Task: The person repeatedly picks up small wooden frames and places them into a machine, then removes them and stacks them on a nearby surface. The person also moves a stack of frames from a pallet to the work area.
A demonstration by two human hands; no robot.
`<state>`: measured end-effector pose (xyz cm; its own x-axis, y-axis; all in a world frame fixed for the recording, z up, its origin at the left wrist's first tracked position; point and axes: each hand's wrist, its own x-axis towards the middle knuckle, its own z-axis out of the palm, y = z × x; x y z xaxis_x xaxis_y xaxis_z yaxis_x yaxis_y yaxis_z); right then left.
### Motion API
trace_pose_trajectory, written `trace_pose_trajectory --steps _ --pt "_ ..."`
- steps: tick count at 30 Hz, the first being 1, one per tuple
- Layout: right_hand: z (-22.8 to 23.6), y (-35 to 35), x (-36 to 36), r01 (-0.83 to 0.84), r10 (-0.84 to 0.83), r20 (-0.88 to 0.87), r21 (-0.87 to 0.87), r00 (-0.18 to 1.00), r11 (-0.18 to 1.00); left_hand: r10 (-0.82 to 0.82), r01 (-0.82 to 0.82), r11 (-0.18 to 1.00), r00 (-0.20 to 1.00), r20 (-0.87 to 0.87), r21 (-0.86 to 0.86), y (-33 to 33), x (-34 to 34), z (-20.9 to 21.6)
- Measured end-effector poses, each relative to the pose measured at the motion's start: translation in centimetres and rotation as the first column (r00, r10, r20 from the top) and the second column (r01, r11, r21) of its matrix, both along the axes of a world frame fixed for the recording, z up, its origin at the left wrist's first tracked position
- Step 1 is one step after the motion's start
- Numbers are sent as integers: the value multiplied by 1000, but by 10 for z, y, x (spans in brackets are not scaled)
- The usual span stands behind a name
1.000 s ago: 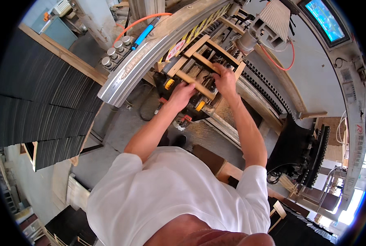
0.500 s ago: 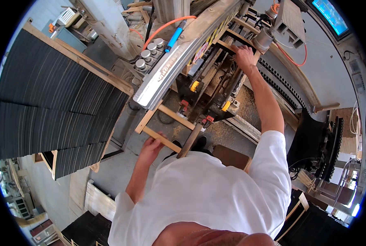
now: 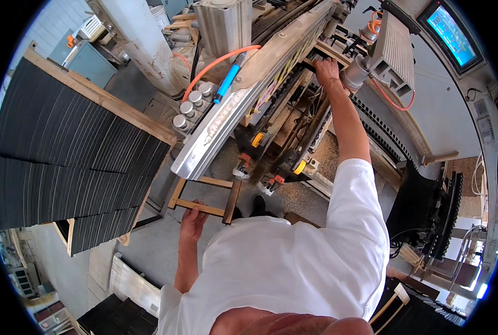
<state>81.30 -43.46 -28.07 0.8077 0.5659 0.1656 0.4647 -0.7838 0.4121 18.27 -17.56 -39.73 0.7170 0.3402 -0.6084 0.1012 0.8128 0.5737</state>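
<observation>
My left hand (image 3: 192, 223) grips a small rectangular wooden frame (image 3: 211, 209) by its near bar, fingers wrapped around from below. The frame hangs low in front of my body, its right bar darker than the others. My right arm stretches far forward into the machine (image 3: 282, 131). There my right hand (image 3: 327, 71) closes over the edge of another wooden frame (image 3: 334, 52) lying between the machine's rails; its fingertips are partly hidden. A metal cylinder (image 3: 356, 73) stands close beside that hand.
A tall stack of dark slats (image 3: 65, 156) stands at left. A metal beam (image 3: 207, 142) with a blue air tool (image 3: 229, 81) and round knobs (image 3: 190, 109) juts toward me. Yellow clamps (image 3: 300, 167) sit at the rail ends. A screen (image 3: 451, 36) hangs far right.
My left hand has brought its frame a little left and nearer to level, away from the beam's end. My right hand has moved slightly farther into the machine. The view has shifted a little.
</observation>
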Motion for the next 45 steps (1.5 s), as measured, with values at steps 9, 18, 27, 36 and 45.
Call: trace_pose_trajectory --steps 9,18,27,36,45 --pt "10 -10 31 49 9 -282 197 959 979 -13 12 1000 999 -40 -25 -34 27 -41" --pt "14 -3 35 -13 41 -282 102 958 995 9 -9 1000 997 -81 -3 -59 55 -49" --pt "0 -18 47 -83 95 -150 84 984 993 39 11 976 973 -227 216 -64 59 -22" --pt "12 -13 27 -112 123 -121 96 985 989 201 -77 891 950 -238 448 -56 39 -5" --pt "25 0 3 -20 34 -112 125 993 992 365 -304 662 929 60 685 -6 -71 85"
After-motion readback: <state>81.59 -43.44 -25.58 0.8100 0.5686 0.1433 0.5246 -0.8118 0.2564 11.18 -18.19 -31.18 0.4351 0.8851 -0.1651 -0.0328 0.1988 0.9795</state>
